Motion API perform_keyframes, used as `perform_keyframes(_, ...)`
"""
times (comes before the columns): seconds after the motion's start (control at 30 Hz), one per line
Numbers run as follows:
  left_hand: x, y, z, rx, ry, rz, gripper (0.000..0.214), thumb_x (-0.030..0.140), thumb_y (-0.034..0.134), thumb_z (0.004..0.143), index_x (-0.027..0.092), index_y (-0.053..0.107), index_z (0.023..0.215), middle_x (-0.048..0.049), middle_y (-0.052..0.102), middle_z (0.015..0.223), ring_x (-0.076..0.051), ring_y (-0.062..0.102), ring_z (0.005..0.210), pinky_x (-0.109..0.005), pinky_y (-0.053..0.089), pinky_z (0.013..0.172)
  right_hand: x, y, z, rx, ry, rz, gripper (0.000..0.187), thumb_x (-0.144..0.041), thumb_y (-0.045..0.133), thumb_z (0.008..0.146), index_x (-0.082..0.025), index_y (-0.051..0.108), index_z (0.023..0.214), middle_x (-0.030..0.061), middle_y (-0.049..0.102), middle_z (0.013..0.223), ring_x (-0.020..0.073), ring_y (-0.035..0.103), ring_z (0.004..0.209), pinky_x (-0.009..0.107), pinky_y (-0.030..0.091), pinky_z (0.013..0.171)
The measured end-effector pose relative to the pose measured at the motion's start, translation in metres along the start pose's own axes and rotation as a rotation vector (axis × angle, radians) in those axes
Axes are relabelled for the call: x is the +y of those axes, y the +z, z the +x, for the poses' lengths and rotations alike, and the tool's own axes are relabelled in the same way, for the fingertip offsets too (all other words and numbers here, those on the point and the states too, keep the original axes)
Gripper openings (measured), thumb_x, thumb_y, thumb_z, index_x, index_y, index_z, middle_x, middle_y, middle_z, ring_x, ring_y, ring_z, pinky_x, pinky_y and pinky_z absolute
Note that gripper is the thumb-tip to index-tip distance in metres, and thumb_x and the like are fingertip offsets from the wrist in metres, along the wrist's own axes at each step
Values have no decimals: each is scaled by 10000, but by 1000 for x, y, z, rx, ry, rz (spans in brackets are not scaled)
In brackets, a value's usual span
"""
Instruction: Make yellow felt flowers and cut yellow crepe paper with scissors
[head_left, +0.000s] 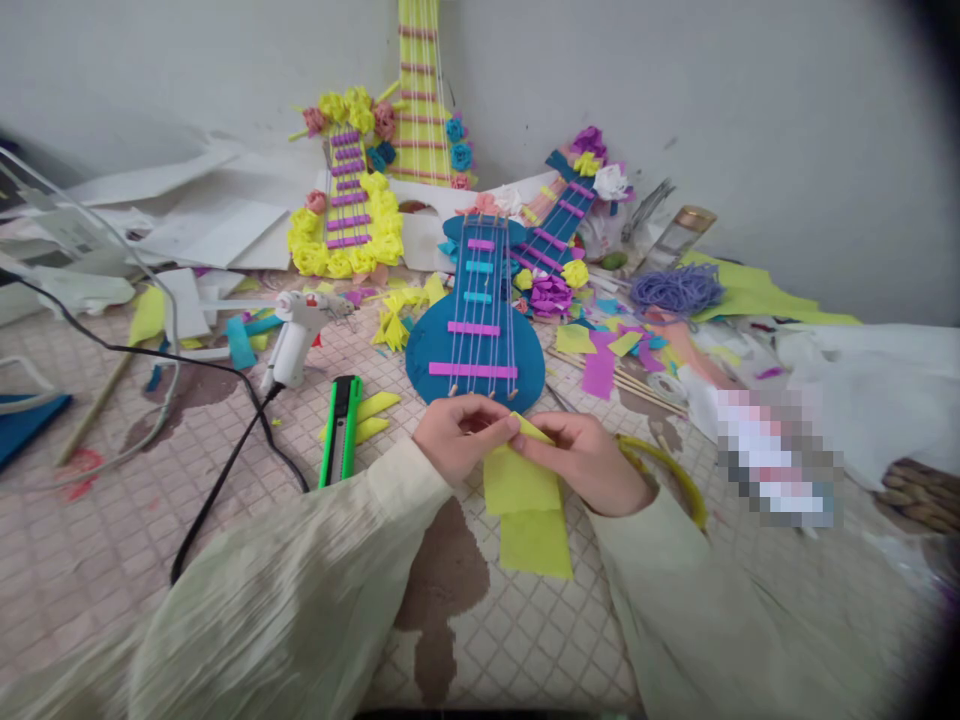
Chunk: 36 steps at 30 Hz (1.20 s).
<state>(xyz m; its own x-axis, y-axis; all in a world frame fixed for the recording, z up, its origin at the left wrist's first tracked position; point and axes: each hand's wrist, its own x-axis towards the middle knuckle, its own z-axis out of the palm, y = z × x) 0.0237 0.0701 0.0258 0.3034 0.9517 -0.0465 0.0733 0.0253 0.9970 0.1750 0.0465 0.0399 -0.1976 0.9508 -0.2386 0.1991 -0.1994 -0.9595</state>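
Note:
My left hand (457,435) and my right hand (585,460) meet in the middle of the view, both pinched on the top edge of a yellow felt strip (525,510) that hangs down towards me. Its upper corner is folded between my fingertips. Just beyond my hands lies a blue craft guitar (476,340) with purple and teal bars and white strings. Both arms wear pale cream sleeves.
A white glue gun (296,335) with a black cord and a green utility knife (341,430) lie to the left. Yellow and blue flower-decorated guitars (345,215) lean at the back wall. Felt scraps, purple yarn (675,290) and wooden sticks are strewn to the right.

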Motion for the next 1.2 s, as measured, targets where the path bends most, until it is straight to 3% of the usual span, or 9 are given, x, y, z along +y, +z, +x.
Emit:
perform_keyframes(0.4,0,-2,1,15,41,53,125,261,580,677,147,625,651,-17,624,630,-105,534,573,-226,432,546,4,0,0,-28,27,24,178,-342,660,642,-174,638,697,-7,599,620,129,544,543,243,426,494)
perform_keyframes(0.67,-2,0,0,24,79,49,159,295,591,671,148,607,613,-12,603,592,-101,512,538,-220,419,514,0,0,0,34,10,63,170,-333,664,634,-171,618,650,-21,578,578,111,521,513,228,405,472)
perform_keyframes(1.2,-4,-3,-1,88,204,394,231,367,543,719,169,591,610,20,542,529,-76,398,465,-198,308,447,-1,1,1,39,-4,72,148,-316,657,643,-172,629,665,-19,599,598,110,533,533,231,406,492)
